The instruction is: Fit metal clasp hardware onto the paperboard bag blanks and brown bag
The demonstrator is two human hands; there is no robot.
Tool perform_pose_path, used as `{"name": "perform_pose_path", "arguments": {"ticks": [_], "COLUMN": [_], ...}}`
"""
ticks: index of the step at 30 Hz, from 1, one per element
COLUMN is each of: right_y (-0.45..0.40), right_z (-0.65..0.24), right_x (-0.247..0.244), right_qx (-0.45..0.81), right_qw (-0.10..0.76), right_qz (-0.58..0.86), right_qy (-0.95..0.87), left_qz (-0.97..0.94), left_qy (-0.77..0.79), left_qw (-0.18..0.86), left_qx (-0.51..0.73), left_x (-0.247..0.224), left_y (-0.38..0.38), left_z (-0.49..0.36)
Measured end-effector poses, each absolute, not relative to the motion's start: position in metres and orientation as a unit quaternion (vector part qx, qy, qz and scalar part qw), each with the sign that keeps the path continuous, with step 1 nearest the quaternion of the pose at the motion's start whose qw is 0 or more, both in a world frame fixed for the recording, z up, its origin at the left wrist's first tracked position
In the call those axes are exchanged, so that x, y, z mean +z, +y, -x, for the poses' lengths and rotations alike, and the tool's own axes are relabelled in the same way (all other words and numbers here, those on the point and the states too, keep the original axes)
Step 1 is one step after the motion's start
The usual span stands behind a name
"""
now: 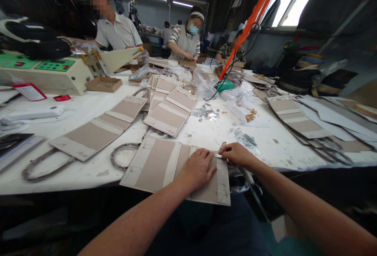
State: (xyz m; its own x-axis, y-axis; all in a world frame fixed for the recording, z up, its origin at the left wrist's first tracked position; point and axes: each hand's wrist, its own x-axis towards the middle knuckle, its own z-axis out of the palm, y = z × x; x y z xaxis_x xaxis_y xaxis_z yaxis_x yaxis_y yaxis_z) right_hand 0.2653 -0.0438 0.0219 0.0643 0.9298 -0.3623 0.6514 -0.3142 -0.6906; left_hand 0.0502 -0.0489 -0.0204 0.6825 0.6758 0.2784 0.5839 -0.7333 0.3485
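Note:
A flat beige bag panel (pixel 159 169) lies at the table's front edge, its near right corner jutting past it. My left hand (pixel 198 169) rests on the panel with its fingers laid out flat. At the panel's upper right edge, my right hand (pixel 234 154) is closed in a pinch on a small metal piece (pixel 218 156). The fingers hide most of that piece. A plastic-wrapped handle loop (pixel 113 156) sticks out behind the panel's left side. Something in clear plastic (pixel 243 187) hangs beside the panel's right edge, below my right hand.
More bag panels (pixel 171 110) overlap behind, with another (pixel 98 130) to the left and a stack (pixel 297 116) at right. Metal bits (pixel 206 112) lie scattered mid-table. A cream machine (pixel 59 75) and a cardboard tray (pixel 104 84) stand left. An orange strip (pixel 250 24) hangs down. People work opposite.

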Motion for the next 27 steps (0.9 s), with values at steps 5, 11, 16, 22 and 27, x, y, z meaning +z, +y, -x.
{"name": "perform_pose_path", "arguments": {"ticks": [5, 11, 16, 22, 27], "right_y": [-0.04, -0.056, -0.081, -0.088, -0.058], "right_z": [-0.261, -0.249, -0.243, -0.254, -0.279], "right_x": [0.028, 0.025, 0.017, 0.013, 0.022], "right_qx": [0.327, 0.191, 0.046, 0.079, 0.213], "right_qw": [0.14, 0.135, 0.087, 0.113, 0.178], "right_qz": [0.721, 0.718, 0.69, 0.664, 0.678], "right_qy": [-0.595, -0.656, -0.717, -0.735, -0.681], "left_qz": [-0.908, -0.907, -0.894, -0.89, -0.875], "left_qy": [0.342, 0.34, 0.379, 0.4, 0.416], "left_qw": [0.134, 0.149, 0.135, 0.093, 0.095], "left_qx": [0.2, 0.201, 0.199, 0.198, 0.228], "left_x": [-0.018, -0.012, -0.005, -0.006, -0.013], "left_y": [-0.049, -0.047, -0.043, -0.032, -0.026], "left_z": [-0.049, -0.048, -0.056, -0.069, -0.071]}}
